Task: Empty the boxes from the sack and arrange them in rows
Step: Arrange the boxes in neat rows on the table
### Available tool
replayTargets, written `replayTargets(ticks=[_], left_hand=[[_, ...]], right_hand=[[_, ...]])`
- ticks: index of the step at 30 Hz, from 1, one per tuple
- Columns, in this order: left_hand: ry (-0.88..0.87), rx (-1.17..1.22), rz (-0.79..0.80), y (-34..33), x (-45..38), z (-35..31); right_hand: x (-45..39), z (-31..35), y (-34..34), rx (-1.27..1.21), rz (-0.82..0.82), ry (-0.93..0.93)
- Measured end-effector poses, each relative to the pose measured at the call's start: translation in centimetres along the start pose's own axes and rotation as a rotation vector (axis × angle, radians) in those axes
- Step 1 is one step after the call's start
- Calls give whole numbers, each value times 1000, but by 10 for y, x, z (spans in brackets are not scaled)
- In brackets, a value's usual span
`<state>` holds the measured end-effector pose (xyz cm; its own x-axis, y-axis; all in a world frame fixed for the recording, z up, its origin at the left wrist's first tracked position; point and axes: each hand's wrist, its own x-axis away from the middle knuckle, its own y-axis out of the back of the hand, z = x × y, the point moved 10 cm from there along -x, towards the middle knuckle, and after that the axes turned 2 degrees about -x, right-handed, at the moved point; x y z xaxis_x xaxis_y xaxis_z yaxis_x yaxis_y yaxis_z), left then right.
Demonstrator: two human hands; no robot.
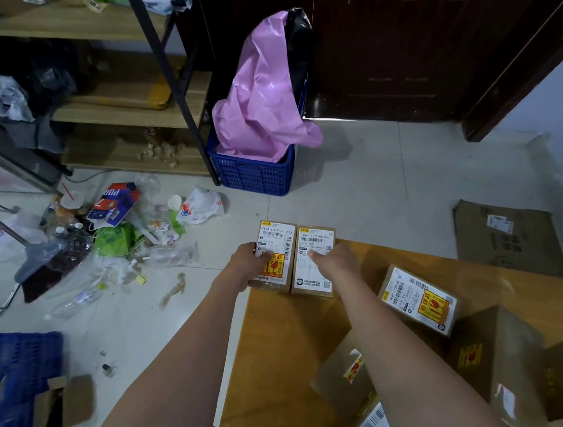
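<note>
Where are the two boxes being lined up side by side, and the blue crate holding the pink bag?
left box (279, 239): head view, on its white shipping label.
right box (313, 276): head view, lower part of its label.
blue crate (253, 174): head view, on its front wall.

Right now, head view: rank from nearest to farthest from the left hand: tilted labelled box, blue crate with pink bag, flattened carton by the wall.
From the left hand:
1. Tilted labelled box, to its right on the cardboard.
2. Blue crate, beyond it, by the shelf.
3. Flattened carton, far right, by the wall.
</note>
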<state>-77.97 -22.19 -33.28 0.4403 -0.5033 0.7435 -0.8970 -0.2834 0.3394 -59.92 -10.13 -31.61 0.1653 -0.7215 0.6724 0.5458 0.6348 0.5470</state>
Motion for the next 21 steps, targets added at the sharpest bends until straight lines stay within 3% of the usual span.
replayTargets(ticks=[6,10,12,18,21], left_hand=[[25,48,14,-4,10,-6],[-59,8,-130,10,15,-30],[-126,-30,-199,16,19,-49],[-260,-238,-219,-9,32,-90],[-335,-370,-172,-44,50,-105]], right_hand=[[3,3,1,-37,44,-10],[13,-1,55,149,-232,8],[18,-7,78,315,-274,21],[17,-72,93,681,7,-90],[22,-97,93,757,54,-91]])
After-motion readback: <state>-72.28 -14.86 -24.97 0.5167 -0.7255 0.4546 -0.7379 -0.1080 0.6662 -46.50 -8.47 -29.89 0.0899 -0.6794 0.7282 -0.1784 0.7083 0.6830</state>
